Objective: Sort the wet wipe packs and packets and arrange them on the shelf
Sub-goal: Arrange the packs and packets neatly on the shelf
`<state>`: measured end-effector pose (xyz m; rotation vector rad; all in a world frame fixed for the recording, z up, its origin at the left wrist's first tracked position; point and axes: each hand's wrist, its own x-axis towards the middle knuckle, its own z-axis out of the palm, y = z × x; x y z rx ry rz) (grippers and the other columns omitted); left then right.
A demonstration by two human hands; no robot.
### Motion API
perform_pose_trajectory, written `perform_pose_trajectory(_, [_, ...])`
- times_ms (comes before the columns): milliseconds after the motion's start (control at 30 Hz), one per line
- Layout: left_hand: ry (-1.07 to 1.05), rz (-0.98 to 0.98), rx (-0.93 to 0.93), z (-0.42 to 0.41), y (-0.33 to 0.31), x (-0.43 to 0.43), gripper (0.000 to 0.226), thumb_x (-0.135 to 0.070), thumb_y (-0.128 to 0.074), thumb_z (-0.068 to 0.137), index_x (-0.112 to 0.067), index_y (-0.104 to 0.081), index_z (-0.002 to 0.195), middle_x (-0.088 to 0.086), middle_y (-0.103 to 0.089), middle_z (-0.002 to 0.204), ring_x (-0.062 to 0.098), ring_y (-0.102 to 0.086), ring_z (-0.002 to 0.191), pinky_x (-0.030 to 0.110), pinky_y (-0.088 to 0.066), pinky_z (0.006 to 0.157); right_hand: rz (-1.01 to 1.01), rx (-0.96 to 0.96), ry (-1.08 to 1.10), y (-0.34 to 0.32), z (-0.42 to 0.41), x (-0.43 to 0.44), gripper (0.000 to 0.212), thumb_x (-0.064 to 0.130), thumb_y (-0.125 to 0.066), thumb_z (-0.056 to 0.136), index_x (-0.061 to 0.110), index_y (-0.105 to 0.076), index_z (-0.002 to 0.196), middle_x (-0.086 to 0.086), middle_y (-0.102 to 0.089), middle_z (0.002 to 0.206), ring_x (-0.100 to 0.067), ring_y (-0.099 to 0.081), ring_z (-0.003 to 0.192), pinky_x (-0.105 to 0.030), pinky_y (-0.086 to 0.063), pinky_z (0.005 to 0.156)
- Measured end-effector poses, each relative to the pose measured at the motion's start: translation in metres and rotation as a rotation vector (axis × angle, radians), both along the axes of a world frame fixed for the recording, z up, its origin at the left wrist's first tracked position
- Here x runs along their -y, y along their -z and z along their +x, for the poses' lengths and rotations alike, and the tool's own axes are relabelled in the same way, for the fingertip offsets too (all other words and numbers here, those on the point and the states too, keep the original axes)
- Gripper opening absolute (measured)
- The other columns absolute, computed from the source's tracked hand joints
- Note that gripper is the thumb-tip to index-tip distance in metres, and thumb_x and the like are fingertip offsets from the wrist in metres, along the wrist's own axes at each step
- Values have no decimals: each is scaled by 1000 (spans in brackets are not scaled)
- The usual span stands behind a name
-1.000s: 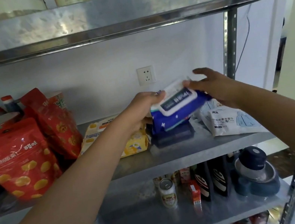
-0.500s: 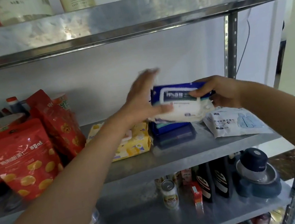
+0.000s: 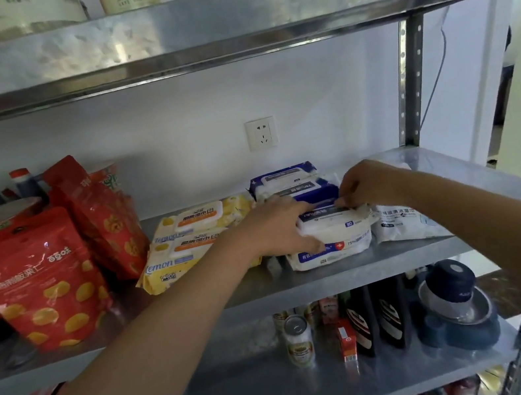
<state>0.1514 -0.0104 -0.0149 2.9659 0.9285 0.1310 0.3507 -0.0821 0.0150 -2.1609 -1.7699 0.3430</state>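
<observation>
Steel shelf: red snack bags left, yellow wipe packs middle, blue-white wipe packs, white packet right.

Two yellow wipe packs, three blue-and-white wipe packs and one flat white packet. Two red snack bags and two red-capped bottles. On the lower shelf, one can stands in front, with two dark bottles and one small red carton. One wall socket.

Soft daylight from the right, glare on the upper shelf edge, wide-angle bending and slight blur throughout.
</observation>
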Motion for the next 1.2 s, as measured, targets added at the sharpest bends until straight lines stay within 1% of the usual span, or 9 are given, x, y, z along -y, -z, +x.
perform_pose_trajectory(133, [-79, -118, 156, -4, -18, -6, 60, -74, -47, 84, -33, -65, 123, -7, -51, 133, 15, -45, 123, 41, -42, 103, 0, -149, 19, -4, 9, -6, 23, 29, -81, 79, 15, -74, 96, -6, -69, 101, -17, -61, 84, -27, -50, 70])
perform_pose_trajectory(233, [-192, -119, 438, -7, -23, -16, 28, -45, -57, 95, -27, -70, 113, -8, -62, 115, 10, -57, 102, 41, -51, 93, 58, -246, 65, -12, 13, -17, 28, 27, -79, 82, 8, -73, 102, -11, -70, 104, -26, -64, 94, -37, -55, 86])
perform_pose_trajectory(300, [-284, -144, 524, -11, -24, -29, 29, -33, -65, 92, -24, -67, 120, -6, -65, 120, 12, -60, 105, 42, -52, 95, 128, -326, 111, -16, 14, -28, 31, 23, -73, 87, 0, -71, 109, -16, -70, 104, -29, -66, 94, -40, -55, 94])
perform_pose_trajectory(500, [-382, -383, 236, -3, -25, -58, 85, -46, -80, 75, -20, -42, 147, 0, -48, 146, 21, -48, 128, 42, -44, 107, 77, -555, 169, -19, 8, -61, 41, 25, -70, 91, -7, -63, 117, -24, -70, 107, -25, -62, 84, -43, -55, 96])
perform_pose_trajectory(667, [-362, -309, 193, 11, -28, -70, 88, -49, -81, 71, -22, -43, 146, 1, -43, 145, 22, -45, 129, 42, -43, 106, 12, -502, 138, -17, 2, -77, 38, 26, -63, 96, -4, -61, 120, -23, -69, 113, -25, -61, 84, -41, -54, 95])
perform_pose_trajectory(833, [-355, -238, 40, 25, -33, -74, 90, -61, -78, 68, -24, -45, 143, 0, -52, 138, 21, -54, 115, 42, -50, 97, -5, -436, 92, -12, 6, -79, 34, 16, -62, 96, -7, -61, 121, -24, -69, 113, -21, -60, 77, -28, -52, 73])
perform_pose_trajectory(1000, [-319, -113, -74, 38, -30, -70, 85, -65, -72, 72, -26, -42, 142, 2, -55, 136, 22, -55, 115, 39, -48, 95, 1, -394, 22, -11, 4, -74, 40, 9, -67, 91, -9, -59, 126, -29, -62, 123, -29, -63, 94, -42, -51, 100])
perform_pose_trajectory(1133, [-281, -85, -19, 47, -24, -64, 83, -57, -72, 76, -28, -34, 143, 2, -56, 137, 23, -57, 115, 34, -47, 84, 12, -417, 39, -11, 5, -73, 39, 7, -67, 91, -3, -60, 128, -19, -66, 106, -34, -65, 106, -42, -54, 98])
perform_pose_trajectory(1200, [-279, -28, 51, 48, -26, -63, 88, -60, -75, 69, -30, -33, 141, 1, -60, 131, 22, -60, 107, 32, -47, 78, 55, -463, 67, -11, 9, -72, 40, 12, -67, 92, 2, -59, 130, -9, -65, 97, -27, -66, 97, -36, -57, 88])
